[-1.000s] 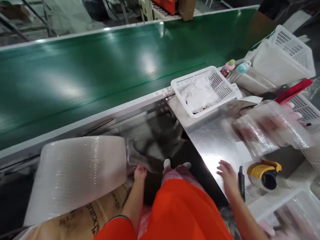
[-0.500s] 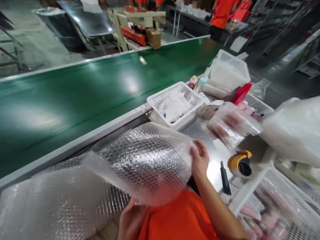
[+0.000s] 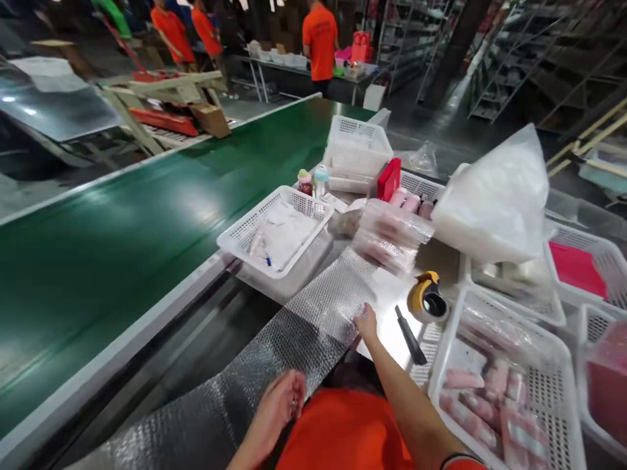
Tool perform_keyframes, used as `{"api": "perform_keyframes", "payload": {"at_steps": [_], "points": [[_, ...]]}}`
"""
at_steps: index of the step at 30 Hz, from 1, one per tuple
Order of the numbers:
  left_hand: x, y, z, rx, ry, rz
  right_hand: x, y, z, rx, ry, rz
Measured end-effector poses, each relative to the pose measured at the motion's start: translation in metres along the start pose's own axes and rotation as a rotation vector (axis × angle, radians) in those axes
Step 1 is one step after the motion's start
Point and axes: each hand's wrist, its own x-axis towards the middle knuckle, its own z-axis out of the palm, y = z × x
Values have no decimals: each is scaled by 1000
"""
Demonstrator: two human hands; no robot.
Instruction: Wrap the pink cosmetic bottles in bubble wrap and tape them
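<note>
Right hand (image 3: 366, 323) pinches the near edge of the bubble wrap (image 3: 294, 333), thumb and fingers closed on it; left hand (image 3: 285, 398) has fingers part-curled by the strip's near edge, cannot tell if it grips anything; wrap runs from lower left up onto the table, its far end beside wrapped bundles (image 3: 386, 235); black cutter (image 3: 410, 336) and yellow tape dispenser (image 3: 427, 297) lie right of right hand; basket of pink items (image 3: 556, 391) further right; green conveyor (image 3: 147, 222) far left.
</note>
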Motion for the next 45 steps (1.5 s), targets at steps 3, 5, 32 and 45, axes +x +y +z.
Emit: {"api": "perform_keyframes", "payload": {"at_steps": [3,5,32,45], "points": [[44,53,45,758,55,432,0,6,-1,-98,-83,119],[80,75,74,1223,94,562,-3,10,-5,-148,-126,172],[164,58,85,1843,27,386,-78,174,-254,-344,166,640],[162,63,83,1820,13,359,-50,172,-241,-48,262,828]]}}
